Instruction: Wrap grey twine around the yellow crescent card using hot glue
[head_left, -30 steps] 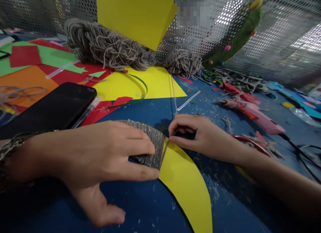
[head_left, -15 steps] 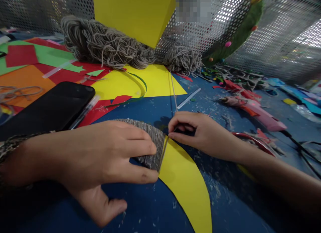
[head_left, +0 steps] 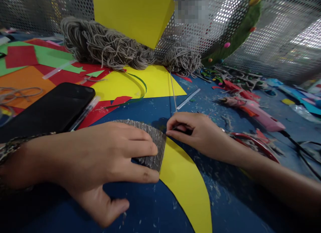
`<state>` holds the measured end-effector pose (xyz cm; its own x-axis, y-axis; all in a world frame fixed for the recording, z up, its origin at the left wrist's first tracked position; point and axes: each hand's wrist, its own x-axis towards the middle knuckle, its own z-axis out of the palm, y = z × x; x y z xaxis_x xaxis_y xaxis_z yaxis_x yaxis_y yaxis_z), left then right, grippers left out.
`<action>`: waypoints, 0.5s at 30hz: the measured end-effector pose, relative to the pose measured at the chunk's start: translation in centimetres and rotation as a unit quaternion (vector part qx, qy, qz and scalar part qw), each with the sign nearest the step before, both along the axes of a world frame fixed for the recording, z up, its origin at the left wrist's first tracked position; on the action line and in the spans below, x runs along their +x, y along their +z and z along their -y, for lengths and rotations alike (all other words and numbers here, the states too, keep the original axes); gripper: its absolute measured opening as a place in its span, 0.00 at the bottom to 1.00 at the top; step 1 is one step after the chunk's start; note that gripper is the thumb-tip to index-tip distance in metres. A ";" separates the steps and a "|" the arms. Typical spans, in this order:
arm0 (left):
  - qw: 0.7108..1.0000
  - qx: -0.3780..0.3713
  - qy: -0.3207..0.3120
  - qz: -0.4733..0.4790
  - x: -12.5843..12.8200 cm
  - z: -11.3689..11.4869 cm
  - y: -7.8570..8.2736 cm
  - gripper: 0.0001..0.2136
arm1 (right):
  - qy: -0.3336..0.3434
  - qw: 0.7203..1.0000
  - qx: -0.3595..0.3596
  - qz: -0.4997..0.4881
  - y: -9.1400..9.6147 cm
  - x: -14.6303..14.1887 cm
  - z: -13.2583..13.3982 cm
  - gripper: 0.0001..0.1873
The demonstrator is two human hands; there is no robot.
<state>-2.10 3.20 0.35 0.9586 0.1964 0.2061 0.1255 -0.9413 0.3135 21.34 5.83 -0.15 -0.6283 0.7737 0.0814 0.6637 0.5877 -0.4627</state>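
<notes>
A curved yellow paper crescent (head_left: 184, 182) lies on the blue table (head_left: 155, 213). Its upper part is wrapped in grey yarn (head_left: 156, 146). My left hand (head_left: 100, 162) lies flat on the wrapped part, fingers stretched out and pressing it down. My right hand (head_left: 198, 134) is pinched on the grey yarn strand (head_left: 173, 90) right at the edge of the wrapping. The strand runs taut away from my fingers to a yarn bundle (head_left: 183, 60) at the back.
A black phone (head_left: 50, 109) and a clear pen (head_left: 85, 112) lie at left on coloured paper sheets (head_left: 37, 65). A large yarn skein (head_left: 100, 47) and an upright yellow sheet (head_left: 132, 15) stand at the back before a metal mesh wall. A pink glue gun (head_left: 253, 112) and scraps lie at right.
My right hand has drawn the strand in against the wrapping's edge, closing the small gap of yellow seen before. My left thumb has shifted slightly.
</notes>
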 end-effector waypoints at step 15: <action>0.999 0.044 -0.009 -0.011 0.1 -0.1 -0.1 0.21 | -0.025 0.999 0.025 0.018 0.0 -0.5 0.4 0.05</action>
<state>-2.01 3.32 0.22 0.9665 0.1607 0.2001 0.1138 -0.9672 0.2272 20.81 5.43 -0.19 -0.5924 0.7996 0.0987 0.7088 0.5755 -0.4078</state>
